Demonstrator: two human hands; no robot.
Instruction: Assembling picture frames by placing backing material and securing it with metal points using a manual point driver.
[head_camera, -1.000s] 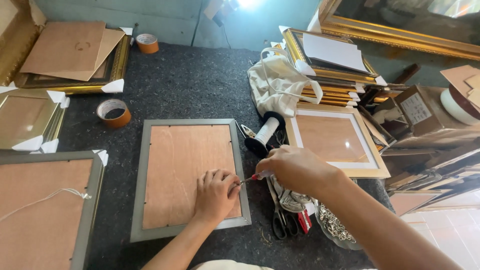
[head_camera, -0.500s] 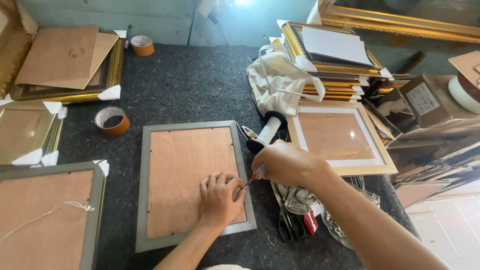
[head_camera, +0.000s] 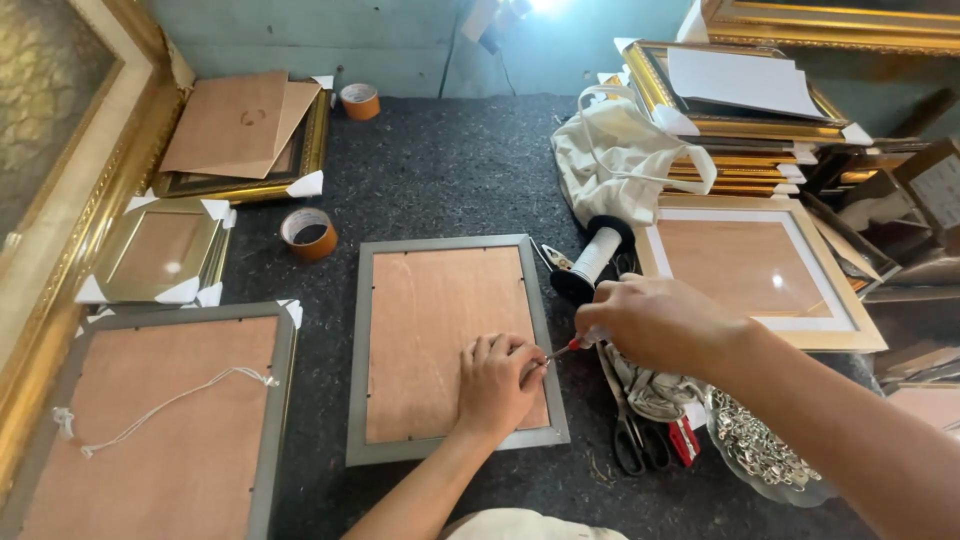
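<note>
— So, at the lower centre: your left hand (head_camera: 497, 385) lies flat, fingers curled, on the plywood backing (head_camera: 455, 340) of the grey frame (head_camera: 360, 350), pinching nothing. Your right hand (head_camera: 660, 322) is closed around a small red-handled screwdriver (head_camera: 566, 347), its tip at the frame's right inner edge beside your left fingertips.

— How far along does it look?

— Partway, by my reading. The backing sits inside the frame and small tabs show along its top and bottom edges; you are working the right side now. No hanging cord shows on this frame, while the grey frame at lower left (head_camera: 150, 420) already carries a white cord (head_camera: 160, 405).

— And farther out?

— Scissors (head_camera: 630, 440) and a dish of metal fittings (head_camera: 755, 445) lie at lower right. Beyond them, a spool (head_camera: 597, 255), a white-bordered frame (head_camera: 750, 265), a cloth bag (head_camera: 615, 160). Tape rolls (head_camera: 308, 232) and stacked gold frames (head_camera: 740, 110) fill the upper part of the dark table (head_camera: 450, 150).
</note>
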